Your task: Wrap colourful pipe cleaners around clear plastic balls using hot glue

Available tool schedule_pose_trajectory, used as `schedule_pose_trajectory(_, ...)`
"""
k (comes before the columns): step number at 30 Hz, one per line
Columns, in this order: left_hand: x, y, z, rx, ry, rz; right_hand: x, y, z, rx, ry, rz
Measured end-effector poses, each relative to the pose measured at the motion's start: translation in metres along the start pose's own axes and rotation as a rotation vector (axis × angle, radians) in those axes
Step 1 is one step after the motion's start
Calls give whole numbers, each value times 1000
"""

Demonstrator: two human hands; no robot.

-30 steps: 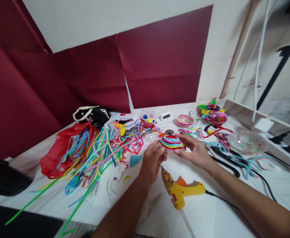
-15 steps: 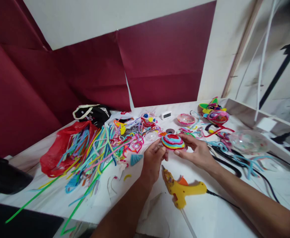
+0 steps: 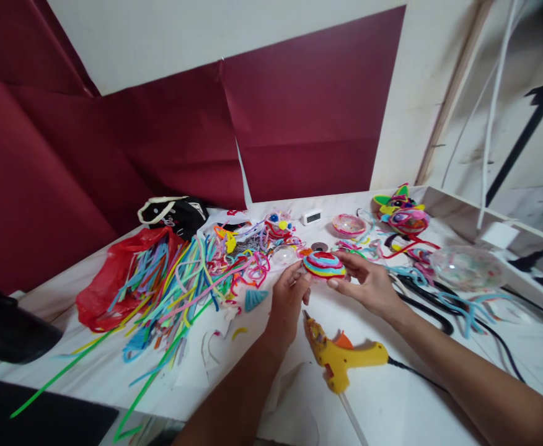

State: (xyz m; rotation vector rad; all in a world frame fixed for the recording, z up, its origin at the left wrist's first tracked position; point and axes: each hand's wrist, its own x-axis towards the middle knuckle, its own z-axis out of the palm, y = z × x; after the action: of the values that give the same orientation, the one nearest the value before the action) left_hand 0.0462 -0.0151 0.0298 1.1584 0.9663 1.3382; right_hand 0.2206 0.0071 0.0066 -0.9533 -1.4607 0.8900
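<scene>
Between my two hands is a small dome wrapped in rings of pipe cleaner (image 3: 323,265), striped red, light blue, pink and yellow. My left hand (image 3: 289,296) pinches its left edge with thumb and fingers. On the opposite side, my right hand (image 3: 369,284) grips the rim, thumb below and fingers at the top. The dome is held just above the white table. Below the hands lies a yellow hot glue gun (image 3: 341,359), its nozzle pointing up toward my left hand and a glue stick out of its back end.
Left, a red plastic bag (image 3: 108,285) spills many colored pipe cleaners (image 3: 188,285). A blue fan-shaped piece (image 3: 255,299) lies near my left wrist. Behind stand a small digital clock (image 3: 312,217) and a pink-rimmed clear bowl (image 3: 348,225). A clear dome (image 3: 467,267) and black cables sit at right.
Both hands keep their hold on the striped dome, which is nearly still. The whole view has shifted very slightly.
</scene>
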Motion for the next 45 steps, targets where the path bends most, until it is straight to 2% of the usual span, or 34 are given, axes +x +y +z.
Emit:
schedule_pose_trajectory(13,0,1,0,16,-4,-15,1,-5,2,-22,21,35)
schedule_pose_trajectory(24,5,-4,-7,92,51,28,-1,-7,2,17,16,53)
schedule_pose_trajectory(28,9,-6,-10,4,3,49,0,-7,2,71,8,66)
schedule_pose_trajectory(35,6,3,-9,-151,-69,-27,0,-12,0,103,-73,83)
schedule_pose_trajectory(45,8,9,-13,-25,-177,45,1,-24,-4,213,-180,211)
